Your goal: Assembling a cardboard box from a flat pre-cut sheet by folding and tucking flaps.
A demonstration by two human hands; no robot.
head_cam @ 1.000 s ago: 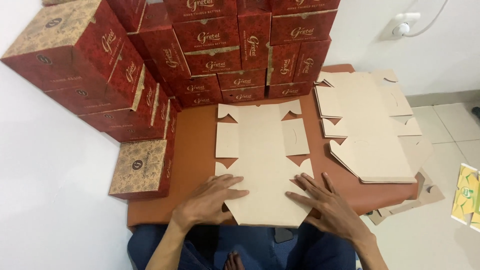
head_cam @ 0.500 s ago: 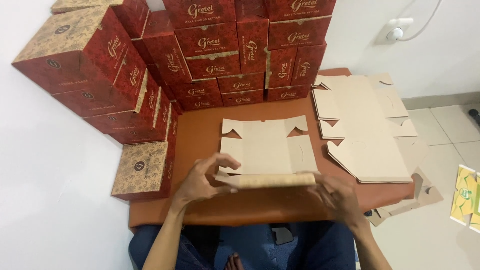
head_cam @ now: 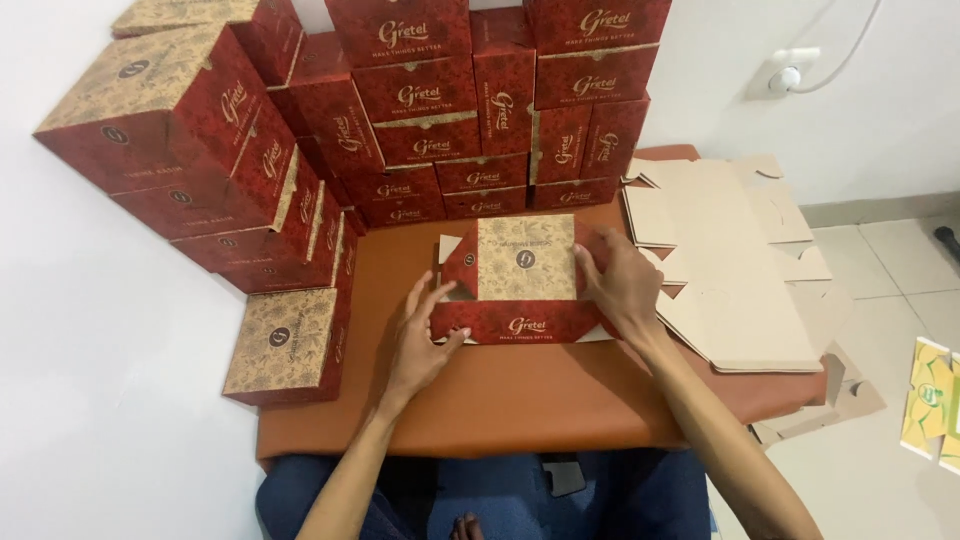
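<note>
1. I see my left hand (head_cam: 420,335) lying on the brown desk (head_cam: 520,395), near the middle of its top. The fingers are spread open and the fingertips touch the left end of a red and gold box blank (head_cam: 520,280). It grips nothing.
2. My right hand (head_cam: 622,285) is at the right end of the same blank. The fingers curl loosely over the red end flap and press on it. I would call it open, resting on the card rather than clamped around it.
3. The box blank sits at the centre of the desk, between my two hands. Its gold patterned panel faces up, and a red panel with a printed mark runs along the side nearest me. Red flaps stand at an angle at both ends.
4. Just behind the blank, a wall of finished red boxes (head_cam: 480,110) is stacked along the far edge of the desk.
5. More finished boxes (head_cam: 190,150) lean in a tilted pile over the desk's left edge. A single closed box (head_cam: 290,345) stands below them at the near left part of the top.
6. A stack of flat plain cardboard blanks (head_cam: 735,270) covers the right edge of the desk, well apart from my left hand and just beside my right wrist.
</note>
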